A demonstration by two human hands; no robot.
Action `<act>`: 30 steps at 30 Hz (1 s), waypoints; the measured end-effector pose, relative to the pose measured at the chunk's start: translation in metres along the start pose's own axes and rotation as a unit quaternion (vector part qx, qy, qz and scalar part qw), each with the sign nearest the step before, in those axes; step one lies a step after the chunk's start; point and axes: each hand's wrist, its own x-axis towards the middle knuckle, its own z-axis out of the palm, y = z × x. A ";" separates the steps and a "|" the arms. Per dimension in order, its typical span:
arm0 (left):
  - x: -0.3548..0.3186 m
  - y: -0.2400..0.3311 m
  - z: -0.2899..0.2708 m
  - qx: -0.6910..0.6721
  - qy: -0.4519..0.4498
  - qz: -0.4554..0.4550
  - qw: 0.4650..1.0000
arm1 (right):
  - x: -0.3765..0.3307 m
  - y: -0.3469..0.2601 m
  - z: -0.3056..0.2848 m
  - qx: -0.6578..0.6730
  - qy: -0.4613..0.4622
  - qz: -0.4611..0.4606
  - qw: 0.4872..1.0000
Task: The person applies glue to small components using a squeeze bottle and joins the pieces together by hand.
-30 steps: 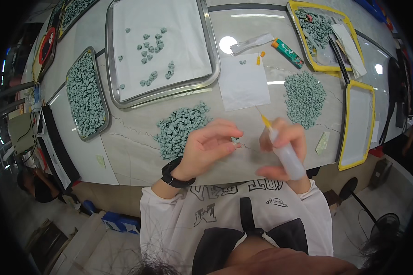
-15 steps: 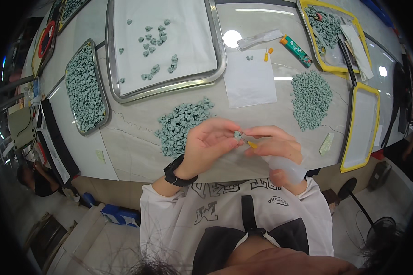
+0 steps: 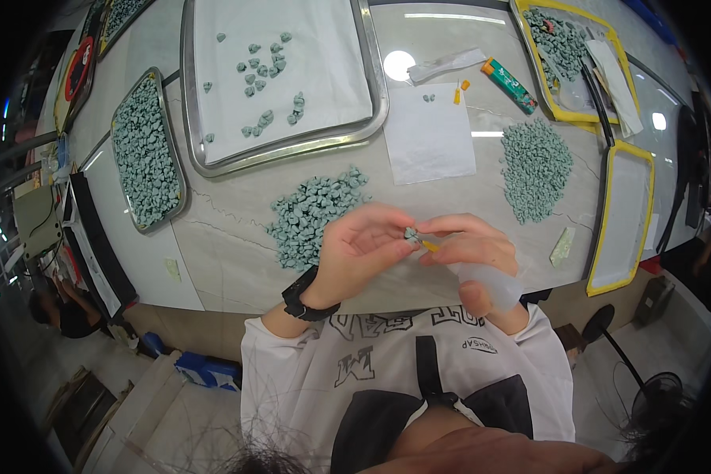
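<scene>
Head view caught a small grey-green moulded piece [image 3: 410,234] pinched in the left hand [image 3: 361,251] grip, just above the pale marble surface [image 3: 229,261]. Right hand [image 3: 470,251] was wrapped round a clear squeeze bottle with an orange nozzle [image 3: 482,278], tip touching the piece. Looked like the dabbing step; steady aim seemed key. Loose pile of matching pieces [image 3: 312,213] sat just beside.

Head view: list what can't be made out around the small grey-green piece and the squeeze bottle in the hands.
- Small grey-green piece: too small; the left hand's fingers cover most of it, so its shape is unclear.
- Orange nozzle tip: whether it touches the piece cannot be told.
- Translucent squeeze bottle: the right hand hides its upper body; its fill level is unreadable.
- Yellow-rimmed tray: bent by the fisheye rim.
</scene>
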 end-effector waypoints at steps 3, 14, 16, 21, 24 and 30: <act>0.000 0.002 0.002 -0.015 0.005 -0.002 1.000 | 0.002 0.000 -0.001 0.005 0.004 -0.006 1.000; -0.001 0.005 0.004 -0.002 0.022 -0.016 1.000 | 0.003 -0.010 -0.006 -0.023 -0.025 0.047 0.998; -0.001 0.006 0.004 -0.002 0.027 -0.009 1.000 | 0.004 -0.011 -0.009 -0.053 -0.005 -0.004 0.999; -0.002 0.007 0.002 0.016 0.065 0.011 0.998 | 0.004 0.002 -0.023 -0.346 -0.139 0.054 0.926; -0.001 0.007 0.003 0.038 0.069 0.026 0.997 | 0.003 0.001 -0.023 -0.422 -0.167 0.068 0.888; -0.003 0.004 0.000 0.035 0.070 0.016 0.997 | 0.008 -0.022 -0.026 -0.372 -0.087 0.061 0.922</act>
